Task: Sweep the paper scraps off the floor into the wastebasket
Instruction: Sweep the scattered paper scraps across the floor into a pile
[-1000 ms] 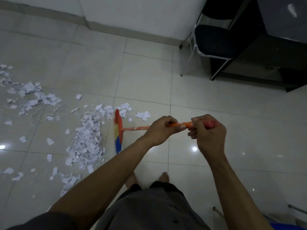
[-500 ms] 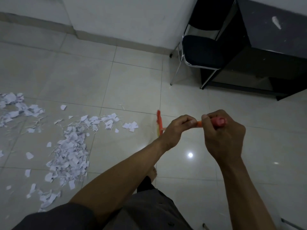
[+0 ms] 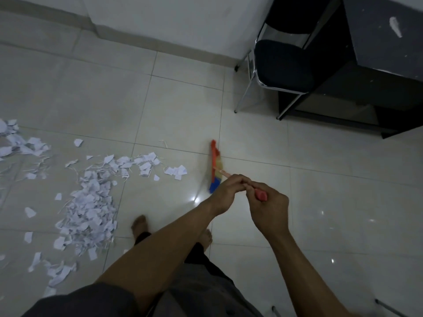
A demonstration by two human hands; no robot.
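Stands barefoot on the tiled floor (image 3: 178,106) with both forearms stretched forward and down. Grips the broom (image 3: 215,165) in both hands — left hand (image 3: 225,191) curled round the orange handle nearer the head, right hand (image 3: 269,208) just behind it, wrapped round the pink end. Holds the handle slanting from the hands up and left to the head, with the head's long axis running away from the body and blue bristles at its near end. Faces paper scraps (image 3: 91,202) heaped on the floor to the left — the nearest near the head but apart.
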